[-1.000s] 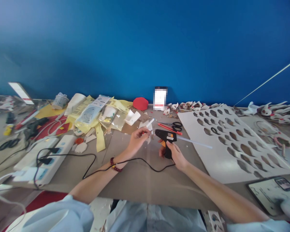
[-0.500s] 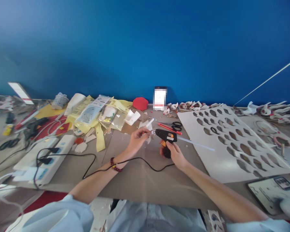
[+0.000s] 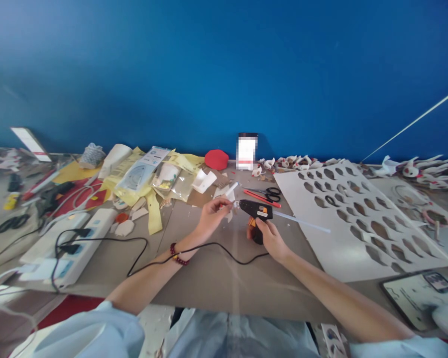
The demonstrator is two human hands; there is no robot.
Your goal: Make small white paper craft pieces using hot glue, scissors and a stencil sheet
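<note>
My right hand is wrapped round the grip of a black glue gun, its nozzle pointing left. A long translucent glue stick sticks out of the gun's rear. Just at the nozzle, my left hand is closed in a pinch; what lies between its fingertips is too small to make out. Behind the gun lie black-handled scissors and a red-orange pen-like tool. The gun's black cord runs left across my left forearm.
A white sheet with cut-out holes covers the right side, a phone in front of it. To the left stands a power strip with plugs. Plastic packets, a red piece and a propped phone line the blue wall.
Hardly anything differs. Both hands and the glue gun hold nearly the same place, with the nozzle still beside my left fingertips.
</note>
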